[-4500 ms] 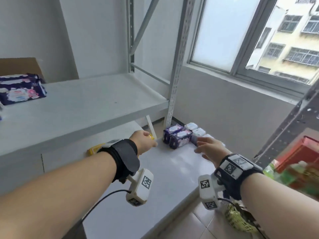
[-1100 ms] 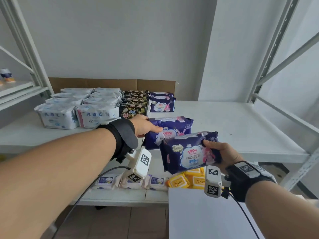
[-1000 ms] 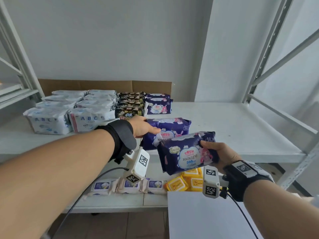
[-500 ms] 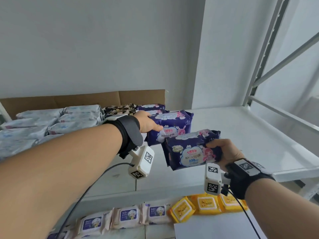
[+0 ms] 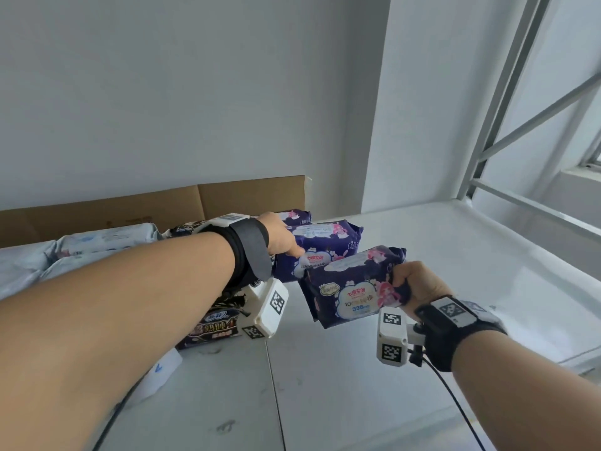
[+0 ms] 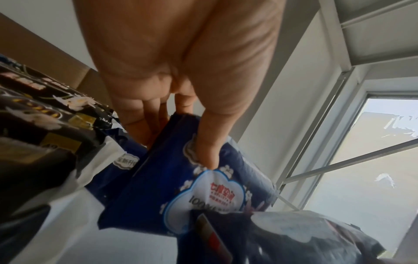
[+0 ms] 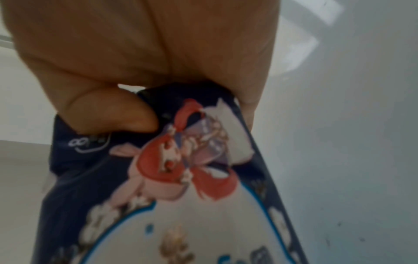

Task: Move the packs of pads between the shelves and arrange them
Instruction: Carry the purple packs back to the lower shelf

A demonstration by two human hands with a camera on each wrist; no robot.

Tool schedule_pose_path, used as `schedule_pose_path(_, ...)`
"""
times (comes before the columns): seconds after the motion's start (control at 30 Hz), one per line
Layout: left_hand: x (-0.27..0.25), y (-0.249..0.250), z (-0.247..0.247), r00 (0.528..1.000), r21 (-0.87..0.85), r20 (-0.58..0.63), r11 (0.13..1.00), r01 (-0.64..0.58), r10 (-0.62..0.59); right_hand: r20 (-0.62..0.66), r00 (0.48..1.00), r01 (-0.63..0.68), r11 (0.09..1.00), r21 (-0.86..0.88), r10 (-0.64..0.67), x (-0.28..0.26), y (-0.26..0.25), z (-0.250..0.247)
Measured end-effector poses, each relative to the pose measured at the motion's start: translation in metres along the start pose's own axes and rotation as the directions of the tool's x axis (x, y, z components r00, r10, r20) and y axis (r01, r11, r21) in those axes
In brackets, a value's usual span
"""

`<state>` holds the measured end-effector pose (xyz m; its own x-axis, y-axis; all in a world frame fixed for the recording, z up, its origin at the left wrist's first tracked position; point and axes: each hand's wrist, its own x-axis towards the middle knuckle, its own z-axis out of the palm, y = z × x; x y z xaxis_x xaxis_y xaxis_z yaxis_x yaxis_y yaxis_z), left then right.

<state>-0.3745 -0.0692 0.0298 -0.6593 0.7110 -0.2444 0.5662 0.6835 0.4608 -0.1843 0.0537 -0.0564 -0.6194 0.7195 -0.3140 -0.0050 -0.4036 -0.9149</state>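
My left hand grips a dark blue pack of pads by its left end, thumb on the front face, held just over the white shelf beside the row of packs. My right hand holds a second dark blue pack by its right end, tilted, in front of and below the first; the right wrist view shows my thumb pressed into its printed wrapper. More dark blue packs stand behind at the cardboard.
Black packs and pale blue-white packs line the shelf's left part against a cardboard backing. The shelf's right part is bare white. A metal upright with diagonal braces rises at the right by a window.
My view has risen from the lower shelf to the upper one. Both hands carried their dark blue packs up and toward the back row; the grips are unchanged.
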Motion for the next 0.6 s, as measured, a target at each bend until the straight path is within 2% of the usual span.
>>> schedule_pose_path(0.13, 0.023, -0.009, 0.002, 0.997, 0.054, 0.064, 0.998, 0.030, -0.033, -0.027, 1.000, -0.002, 0.999, -0.048, 0.000, 0.035, 0.007, 0.007)
schedule_pose_path(0.43, 0.048, -0.016, 0.007, 0.978, -0.151, 0.120, 0.970, 0.189, -0.172, -0.032, 0.997, -0.081, 0.986, -0.143, 0.077, 0.083, 0.024, 0.034)
schedule_pose_path(0.5, 0.048, -0.016, 0.006, 0.972, -0.119, 0.145, 0.972, 0.201, -0.183, -0.010, 0.997, -0.077, 0.986, -0.149, 0.076, 0.085, 0.027, 0.034)
schedule_pose_path(0.6, 0.047, -0.016, 0.004, 0.977, 0.021, 0.126, 0.985, 0.170, -0.171, 0.049, 0.996, -0.071, 0.985, -0.155, 0.079, 0.088, 0.027, 0.033)
